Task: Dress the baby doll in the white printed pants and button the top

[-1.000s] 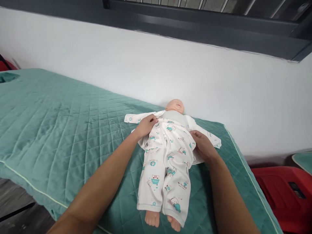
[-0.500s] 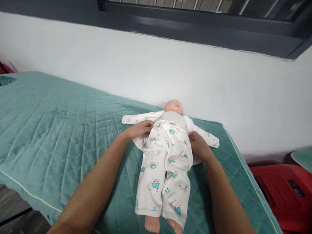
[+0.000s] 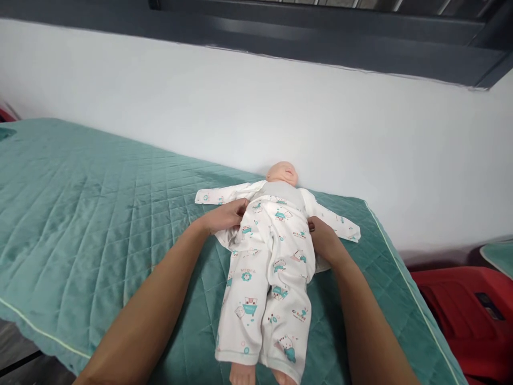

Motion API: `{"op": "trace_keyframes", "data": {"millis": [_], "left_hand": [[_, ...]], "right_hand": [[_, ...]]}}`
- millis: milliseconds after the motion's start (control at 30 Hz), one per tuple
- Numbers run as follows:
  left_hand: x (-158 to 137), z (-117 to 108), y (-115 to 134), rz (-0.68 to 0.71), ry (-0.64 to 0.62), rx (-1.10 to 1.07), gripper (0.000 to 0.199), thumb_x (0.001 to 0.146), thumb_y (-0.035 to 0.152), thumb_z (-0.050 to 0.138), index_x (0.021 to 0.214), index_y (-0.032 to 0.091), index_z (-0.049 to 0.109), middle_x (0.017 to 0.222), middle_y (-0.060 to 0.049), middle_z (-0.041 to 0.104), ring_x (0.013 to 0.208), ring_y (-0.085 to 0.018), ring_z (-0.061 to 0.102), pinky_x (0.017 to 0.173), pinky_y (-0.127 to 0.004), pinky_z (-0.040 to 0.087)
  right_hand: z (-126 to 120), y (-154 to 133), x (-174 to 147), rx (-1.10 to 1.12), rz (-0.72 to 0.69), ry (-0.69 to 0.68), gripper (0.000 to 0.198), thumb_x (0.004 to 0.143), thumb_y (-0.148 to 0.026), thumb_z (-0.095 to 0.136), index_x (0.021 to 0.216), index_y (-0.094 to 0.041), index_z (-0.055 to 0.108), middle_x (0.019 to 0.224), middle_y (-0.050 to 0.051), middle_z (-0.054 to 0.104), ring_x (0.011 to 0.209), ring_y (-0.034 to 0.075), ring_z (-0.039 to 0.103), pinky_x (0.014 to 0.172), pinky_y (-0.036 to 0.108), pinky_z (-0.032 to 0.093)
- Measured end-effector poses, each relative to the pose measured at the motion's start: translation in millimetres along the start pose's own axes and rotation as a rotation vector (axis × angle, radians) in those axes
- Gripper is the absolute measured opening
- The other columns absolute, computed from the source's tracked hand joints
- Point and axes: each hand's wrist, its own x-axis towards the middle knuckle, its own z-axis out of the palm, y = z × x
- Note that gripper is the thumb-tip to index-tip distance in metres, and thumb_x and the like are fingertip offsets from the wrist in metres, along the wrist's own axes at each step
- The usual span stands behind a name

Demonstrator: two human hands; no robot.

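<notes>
A baby doll (image 3: 282, 174) lies on its back, head toward the wall. It wears white printed trousers (image 3: 276, 251) pulled up over its belly and a white printed jacket (image 3: 329, 216), open at the front over a grey chest. My left hand (image 3: 230, 214) is closed at the trousers' waist on the left side, fingertips partly tucked against the cloth. On the opposite side, my right hand (image 3: 323, 235) has its fingers curled at the trousers' edge, gripping the fabric. The doll's bare feet (image 3: 242, 374) stick out of the trouser legs at the bottom.
A green quilted cover (image 3: 120, 214) spreads over the bed beneath the doll. Behind it rises a white wall (image 3: 180, 96) below a dark window frame (image 3: 280, 37). A red plastic object (image 3: 460, 315) stands past the bed's right edge.
The view has shifted slightly, so the doll's legs appear a little lower and farther left. Both hands stay at the sides of the trousers' waist.
</notes>
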Motion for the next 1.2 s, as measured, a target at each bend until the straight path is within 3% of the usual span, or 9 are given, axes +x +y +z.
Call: {"op": "trace_keyframes", "data": {"millis": [367,567,700,800,933,1033,1133,1200], "left_hand": [[2.8,-1.3,-2.2,-0.129,0.073,-0.045,0.033,0.056,0.012,0.055,0.087,0.020,0.051,0.073,0.001,0.062,0.060,-0.012,0.057,0.053,-0.022,0.043],[11.9,4.1,-9.3,-0.240,0.264,0.117,0.023,0.062,0.014,0.053,0.084,0.021,0.052,0.057,0.000,0.061,0.050,-0.017,0.058,0.053,-0.027,0.046],[18.2,13.3,-7.3,-0.153,0.386,0.490,0.017,0.066,0.014,0.051,0.079,0.017,0.061,0.078,-0.011,0.071,0.070,-0.025,0.066,0.068,-0.033,0.048],[17.2,15.3,-2.7,-0.048,0.357,0.627,0.018,0.068,0.016,0.053,0.080,0.015,0.065,0.099,-0.017,0.073,0.092,-0.032,0.066,0.080,-0.037,0.048],[10.6,15.4,2.7,-0.010,0.184,0.361,0.023,0.068,0.018,0.052,0.084,0.017,0.068,0.105,-0.010,0.074,0.099,-0.030,0.066,0.082,-0.034,0.049],[8.2,18.4,4.9,-0.072,0.119,0.023,0.027,0.066,0.015,0.052,0.086,0.019,0.068,0.101,-0.006,0.075,0.096,-0.027,0.067,0.078,-0.033,0.051],[9.4,22.7,4.4,-0.081,0.083,-0.307,0.030,0.064,0.012,0.057,0.090,0.020,0.068,0.095,-0.005,0.076,0.094,-0.026,0.068,0.078,-0.034,0.054],[10.7,24.7,2.5,-0.060,0.097,-0.415,0.032,0.063,0.011,0.061,0.092,0.020,0.068,0.091,-0.005,0.076,0.094,-0.026,0.069,0.080,-0.036,0.055]], "right_hand": [[1.4,2.0,-1.2,0.199,0.022,0.051,0.015,0.066,-0.025,0.061,0.078,-0.019,0.066,0.072,0.003,0.067,0.075,0.020,0.057,0.063,0.028,0.040],[-1.5,-9.2,-2.8,0.110,0.074,0.106,0.011,0.066,-0.028,0.056,0.067,-0.019,0.063,0.067,0.003,0.064,0.068,0.018,0.053,0.059,0.028,0.034],[-3.8,-15.8,-5.7,0.024,0.078,0.117,0.019,0.068,-0.028,0.053,0.052,-0.020,0.047,0.053,-0.001,0.046,0.059,0.014,0.038,0.056,0.028,0.029],[-3.3,-16.5,-8.6,0.122,0.065,0.098,0.023,0.067,-0.028,0.054,0.050,-0.019,0.042,0.051,-0.002,0.042,0.059,0.013,0.037,0.054,0.027,0.027],[0.0,-20.0,-14.4,0.521,0.085,0.000,0.010,0.063,-0.027,0.064,0.063,-0.017,0.061,0.059,-0.002,0.059,0.065,0.017,0.053,0.058,0.027,0.040],[3.5,-25.3,-18.5,0.890,0.134,-0.122,0.023,0.059,-0.024,0.074,0.080,-0.017,0.070,0.072,0.001,0.070,0.072,0.023,0.064,0.066,0.034,0.052],[7.4,-28.2,-19.8,1.068,0.182,-0.158,0.026,0.057,-0.023,0.078,0.081,-0.019,0.070,0.076,0.004,0.074,0.075,0.026,0.069,0.068,0.037,0.056],[9.9,-28.0,-19.0,1.129,0.174,-0.162,0.025,0.058,-0.023,0.078,0.082,-0.021,0.070,0.080,0.005,0.075,0.081,0.027,0.071,0.071,0.038,0.057]]}}
